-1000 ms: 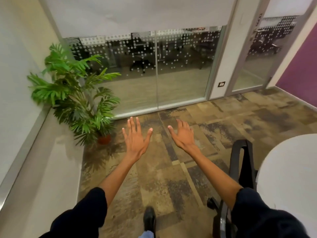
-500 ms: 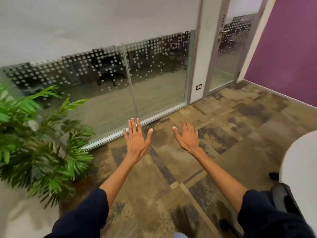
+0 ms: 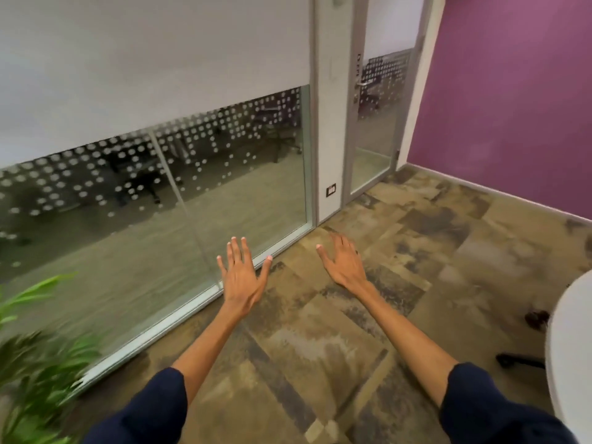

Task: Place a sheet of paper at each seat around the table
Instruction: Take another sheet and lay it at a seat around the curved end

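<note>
Head view, looking down at a carpeted office floor. Two hands are extended forward, backs toward the camera, each on a bare forearm emerging from a dark navy sleeve (image 3: 150, 408). The left hand (image 3: 241, 280) has its fingers (image 3: 236, 251) spread wide, thumb out to the side, and holds nothing. The right hand (image 3: 344, 267) likewise has its fingers flat and spread, empty. The two hands are near each other but apart, both hovering over the patterned brown carpet (image 3: 320, 341).

One table (image 3: 570, 354) is visible: only a curved white edge at the right border of the frame, well to the right of the right hand. No sheet of paper shows in this view; the visible part of the table carries none. Beneath the table's edge, one dark chair-base leg (image 3: 519, 360) and one caster (image 3: 536, 318) appear on the carpet.

Left of the table, beyond the hands, runs a glass partition (image 3: 153, 200) of two panes, frosted above and dotted in a band lower down. One glass door (image 3: 374, 123) with a metal handle stands between the partition and one purple wall (image 3: 512, 100). One green potted plant (image 3: 35, 357), blurred, occupies the lower left corner, farthest from the table.
</note>
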